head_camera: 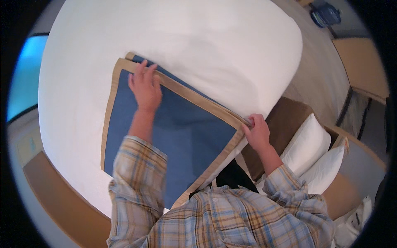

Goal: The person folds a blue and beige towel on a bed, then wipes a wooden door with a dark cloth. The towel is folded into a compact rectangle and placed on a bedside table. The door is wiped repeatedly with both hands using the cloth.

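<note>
A blue cloth bed runner with a tan border [183, 130] lies folded on a bed with a white sheet [173, 28]. Its upper layer sits slightly askew, so a strip of the lower layer shows along the far edge. My left hand [145, 86] rests on the cloth near the far left corner, fingers spread and nothing in its grasp. At the right corner, my right hand [258, 131] pinches the folded edge between thumb and fingers. My left forearm and plaid sleeve cover part of the cloth's near left side.
Right of the bed stands a brown upholstered piece [288, 114], with two white pillows [307, 145] beside it. A wooden tabletop [356, 62] and a large blue water bottle [325, 15] are farther off. A lit screen [26, 77] is at the left, above a brown ledge [62, 192].
</note>
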Demonstrator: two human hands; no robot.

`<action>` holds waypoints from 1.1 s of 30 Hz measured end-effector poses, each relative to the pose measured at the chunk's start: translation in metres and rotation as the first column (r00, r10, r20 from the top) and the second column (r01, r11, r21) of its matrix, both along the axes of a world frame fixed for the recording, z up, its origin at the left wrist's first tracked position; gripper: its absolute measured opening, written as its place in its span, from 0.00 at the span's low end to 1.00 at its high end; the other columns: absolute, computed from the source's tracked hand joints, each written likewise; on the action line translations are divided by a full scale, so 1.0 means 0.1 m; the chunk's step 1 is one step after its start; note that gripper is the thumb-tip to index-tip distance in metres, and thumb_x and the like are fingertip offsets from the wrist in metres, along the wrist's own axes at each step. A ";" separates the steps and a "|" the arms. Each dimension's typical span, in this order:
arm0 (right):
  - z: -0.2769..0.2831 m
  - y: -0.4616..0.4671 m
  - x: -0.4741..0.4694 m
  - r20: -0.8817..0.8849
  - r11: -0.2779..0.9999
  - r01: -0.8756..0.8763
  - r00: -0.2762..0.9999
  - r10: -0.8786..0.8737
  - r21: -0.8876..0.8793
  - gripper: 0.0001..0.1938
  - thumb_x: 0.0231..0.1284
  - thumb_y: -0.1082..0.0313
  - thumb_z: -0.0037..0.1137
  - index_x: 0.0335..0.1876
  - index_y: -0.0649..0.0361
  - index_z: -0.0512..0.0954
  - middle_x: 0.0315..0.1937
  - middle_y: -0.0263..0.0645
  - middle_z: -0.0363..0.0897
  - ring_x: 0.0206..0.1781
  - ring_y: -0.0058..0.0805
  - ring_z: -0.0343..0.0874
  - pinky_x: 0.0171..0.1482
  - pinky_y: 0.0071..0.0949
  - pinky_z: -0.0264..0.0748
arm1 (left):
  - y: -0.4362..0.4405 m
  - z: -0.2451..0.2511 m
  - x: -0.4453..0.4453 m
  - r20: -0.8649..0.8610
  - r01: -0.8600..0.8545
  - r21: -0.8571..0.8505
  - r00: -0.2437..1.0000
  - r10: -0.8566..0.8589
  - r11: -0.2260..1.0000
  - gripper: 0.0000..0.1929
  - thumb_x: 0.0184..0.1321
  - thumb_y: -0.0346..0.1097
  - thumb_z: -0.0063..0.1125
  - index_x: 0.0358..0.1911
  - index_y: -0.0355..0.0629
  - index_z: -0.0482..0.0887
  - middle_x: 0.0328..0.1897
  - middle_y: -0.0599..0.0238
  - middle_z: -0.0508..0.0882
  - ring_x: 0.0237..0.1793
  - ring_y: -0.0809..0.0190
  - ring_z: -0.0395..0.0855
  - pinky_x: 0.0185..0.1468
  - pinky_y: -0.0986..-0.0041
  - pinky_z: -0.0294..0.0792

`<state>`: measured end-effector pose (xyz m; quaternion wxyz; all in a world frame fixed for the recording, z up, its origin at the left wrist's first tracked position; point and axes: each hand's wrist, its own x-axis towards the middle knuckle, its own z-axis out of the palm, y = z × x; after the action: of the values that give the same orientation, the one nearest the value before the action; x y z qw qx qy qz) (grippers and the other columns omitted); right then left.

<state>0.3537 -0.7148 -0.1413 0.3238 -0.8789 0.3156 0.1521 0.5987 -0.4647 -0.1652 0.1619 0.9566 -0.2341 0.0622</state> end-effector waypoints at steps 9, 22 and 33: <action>-0.11 0.51 0.26 0.287 0.773 -0.628 0.728 0.623 -0.085 0.23 0.46 0.69 0.55 0.53 0.49 0.71 0.62 0.35 0.59 0.64 0.36 0.57 0.65 0.43 0.48 | 0.23 -0.09 -1.37 -0.285 -0.311 -0.072 0.917 0.279 0.948 0.23 0.58 0.36 0.48 0.59 0.46 0.65 0.69 0.58 0.56 0.69 0.51 0.49 0.68 0.53 0.35; -0.31 1.18 1.96 0.366 0.818 -0.575 0.764 0.532 0.008 0.26 0.51 0.68 0.54 0.57 0.62 0.63 0.48 0.47 0.71 0.54 0.43 0.67 0.58 0.38 0.58 | 1.03 -0.21 -1.87 -0.375 -0.586 0.145 0.713 0.593 0.797 0.25 0.60 0.43 0.45 0.62 0.50 0.61 0.70 0.61 0.53 0.70 0.52 0.45 0.69 0.53 0.34; -0.18 1.82 3.15 0.252 0.755 -0.369 0.928 0.273 0.541 0.13 0.52 0.69 0.54 0.43 0.65 0.72 0.36 0.37 0.77 0.32 0.23 0.74 0.37 0.25 0.71 | 1.11 -0.27 -1.97 -0.384 -0.555 0.047 0.757 0.529 0.830 0.26 0.58 0.46 0.47 0.61 0.53 0.64 0.70 0.63 0.55 0.69 0.53 0.48 0.68 0.52 0.36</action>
<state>0.6692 -0.5326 -0.1590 0.5685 -0.7882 0.0715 0.2244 0.4016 -0.3540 -0.1922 0.2122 0.9703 0.0910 -0.0724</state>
